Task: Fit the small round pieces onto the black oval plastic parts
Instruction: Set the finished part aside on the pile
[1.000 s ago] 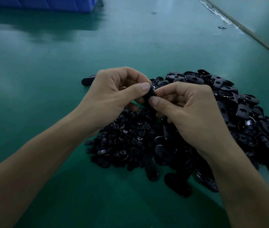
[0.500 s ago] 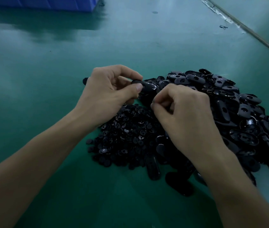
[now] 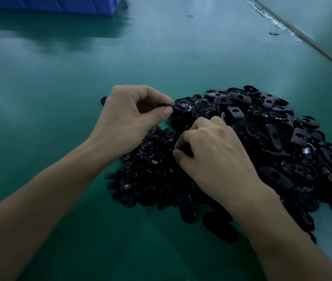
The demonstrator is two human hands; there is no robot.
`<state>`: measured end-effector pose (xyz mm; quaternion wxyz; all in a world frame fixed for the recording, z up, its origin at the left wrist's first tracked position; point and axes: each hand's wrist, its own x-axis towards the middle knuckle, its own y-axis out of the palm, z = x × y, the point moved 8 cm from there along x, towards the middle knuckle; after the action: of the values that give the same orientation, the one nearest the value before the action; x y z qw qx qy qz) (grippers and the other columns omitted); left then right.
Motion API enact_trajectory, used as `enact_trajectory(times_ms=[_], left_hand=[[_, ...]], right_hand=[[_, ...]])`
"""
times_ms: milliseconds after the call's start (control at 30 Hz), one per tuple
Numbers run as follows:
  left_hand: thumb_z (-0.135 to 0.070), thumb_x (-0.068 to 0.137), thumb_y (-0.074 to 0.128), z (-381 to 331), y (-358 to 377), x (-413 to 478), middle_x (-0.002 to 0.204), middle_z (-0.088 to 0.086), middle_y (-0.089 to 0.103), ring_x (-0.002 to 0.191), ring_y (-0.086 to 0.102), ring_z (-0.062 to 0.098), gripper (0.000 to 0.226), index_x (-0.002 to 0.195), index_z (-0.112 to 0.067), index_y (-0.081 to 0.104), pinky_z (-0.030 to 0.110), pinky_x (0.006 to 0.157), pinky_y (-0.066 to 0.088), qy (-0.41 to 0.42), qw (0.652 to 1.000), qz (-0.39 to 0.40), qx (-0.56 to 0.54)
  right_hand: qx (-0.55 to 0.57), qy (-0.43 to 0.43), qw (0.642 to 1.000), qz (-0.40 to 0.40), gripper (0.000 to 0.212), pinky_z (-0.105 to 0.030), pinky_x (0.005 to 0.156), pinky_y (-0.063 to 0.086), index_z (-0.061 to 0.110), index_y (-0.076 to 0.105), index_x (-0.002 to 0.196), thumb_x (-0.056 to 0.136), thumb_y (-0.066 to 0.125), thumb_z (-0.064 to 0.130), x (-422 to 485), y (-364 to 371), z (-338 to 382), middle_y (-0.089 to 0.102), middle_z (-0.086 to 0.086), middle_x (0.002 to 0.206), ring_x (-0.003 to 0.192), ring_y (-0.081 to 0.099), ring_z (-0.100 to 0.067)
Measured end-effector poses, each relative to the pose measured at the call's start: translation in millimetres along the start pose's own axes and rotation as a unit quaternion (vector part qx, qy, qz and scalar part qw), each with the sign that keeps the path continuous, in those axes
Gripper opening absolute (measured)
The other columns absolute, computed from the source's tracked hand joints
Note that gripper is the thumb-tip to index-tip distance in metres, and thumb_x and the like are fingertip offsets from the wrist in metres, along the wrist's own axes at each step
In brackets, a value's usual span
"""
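An oval part (image 3: 176,108) is pinched between thumb and forefinger of the left hand (image 3: 132,116). It is held above the table (image 3: 80,78), its long axis roughly level and pointing right toward the pile of oval parts (image 3: 272,126). The right hand (image 3: 216,155) is set down on the heap of small round pieces (image 3: 149,165), below the held part, and is the nearer hand to them. Its fingers are curled. Whether a piece is caught at the fingertips cannot be told, as they are lost among dark pieces.
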<state>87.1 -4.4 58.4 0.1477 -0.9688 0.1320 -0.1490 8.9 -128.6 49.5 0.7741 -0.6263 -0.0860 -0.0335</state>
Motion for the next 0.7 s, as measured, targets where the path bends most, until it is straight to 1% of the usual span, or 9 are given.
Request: enact_trajectory(times_ms=[100,133,233,267,333,400,567,633,700], left_hand=[[-0.011,0.083,0.078,3.1,3.6,-0.9,0.077,0.005,0.075,0.07,0.071,0.027,0.015,0.088,-0.025,0.075,0.051,0.073,0.059,-0.005,1.0,0.013,-0.019],[-0.011,0.083,0.078,3.2,3.8,-1.1,0.077,0.005,0.075,0.071,0.072,0.029,0.014,0.088,-0.024,0.075,0.049,0.072,0.06,-0.004,1.0,0.013,-0.024],[-0.009,0.084,0.077,2.5,2.1,-0.4,0.074,0.003,0.074,0.068,0.071,0.02,0.013,0.087,-0.022,0.074,0.03,0.065,0.061,0.003,0.999,0.005,-0.04],[-0.008,0.084,0.077,2.4,1.4,-0.1,0.075,0.003,0.074,0.068,0.071,0.019,0.013,0.086,-0.021,0.074,0.027,0.064,0.059,0.004,0.999,0.001,-0.041],[-0.008,0.085,0.076,3.5,-0.1,0.5,0.076,0.003,0.075,0.069,0.072,0.024,0.012,0.087,-0.019,0.073,0.03,0.064,0.061,0.0,0.999,-0.008,-0.038],[-0.008,0.085,0.076,4.5,-1.3,0.6,0.077,0.003,0.075,0.07,0.073,0.028,0.011,0.087,-0.019,0.073,0.034,0.066,0.062,-0.006,0.999,-0.014,-0.038],[-0.005,0.085,0.075,3.5,-1.9,0.0,0.074,0.003,0.075,0.069,0.073,0.018,0.013,0.088,-0.016,0.072,0.022,0.062,0.057,-0.01,0.998,-0.014,-0.053],[-0.004,0.085,0.075,4.8,-0.9,-0.6,0.072,0.003,0.075,0.068,0.073,0.018,0.013,0.09,-0.016,0.072,0.022,0.062,0.057,-0.016,0.998,-0.012,-0.058],[-0.004,0.085,0.075,5.9,-0.5,-0.7,0.071,0.001,0.075,0.069,0.073,0.021,0.015,0.093,-0.017,0.071,0.023,0.063,0.058,-0.023,0.998,-0.012,-0.061]], right_hand=[[-0.001,0.012,1.0,-0.005,0.021,-0.032,0.08,0.031,0.025,0.072,0.098,0.093,0.058,0.041,0.6,0.1,-1.4,0.053,0.005,0.098,0.098,0.043,-0.02],[-0.001,0.014,1.0,-0.006,0.022,-0.032,0.08,0.03,0.026,0.072,0.098,0.093,0.058,0.042,0.7,0.3,-1.1,0.053,0.005,0.098,0.098,0.043,-0.02],[-0.006,0.017,1.0,-0.005,0.03,-0.033,0.084,0.033,0.03,0.073,0.097,0.091,0.057,0.055,0.7,2.5,0.9,0.053,0.006,0.097,0.1,0.045,-0.02],[-0.01,0.019,1.0,-0.003,0.033,-0.034,0.085,0.035,0.031,0.073,0.097,0.09,0.056,0.059,0.8,3.4,1.5,0.053,0.006,0.096,0.1,0.046,-0.02],[-0.012,0.021,1.0,0.002,0.037,-0.036,0.086,0.036,0.031,0.072,0.098,0.088,0.057,0.063,0.8,4.7,2.1,0.052,0.006,0.096,0.101,0.046,-0.02],[-0.008,0.023,1.0,0.004,0.033,-0.036,0.087,0.036,0.032,0.072,0.098,0.088,0.059,0.061,0.0,4.6,2.6,0.052,0.007,0.097,0.103,0.046,-0.02],[-0.003,0.022,1.0,-0.002,0.021,-0.032,0.082,0.029,0.032,0.069,0.096,0.093,0.058,0.049,-2.4,2.4,4.7,0.051,0.007,0.097,0.101,0.045,-0.019],[-0.003,0.02,1.0,-0.003,0.021,-0.031,0.08,0.026,0.03,0.069,0.098,0.094,0.058,0.047,-2.7,1.5,4.3,0.052,0.006,0.098,0.1,0.045,-0.019],[0.008,0.016,1.0,-0.008,0.021,-0.031,0.081,0.03,0.027,0.07,0.099,0.095,0.058,0.044,-2.6,0.0,4.5,0.052,0.006,0.099,0.098,0.045,-0.019]])
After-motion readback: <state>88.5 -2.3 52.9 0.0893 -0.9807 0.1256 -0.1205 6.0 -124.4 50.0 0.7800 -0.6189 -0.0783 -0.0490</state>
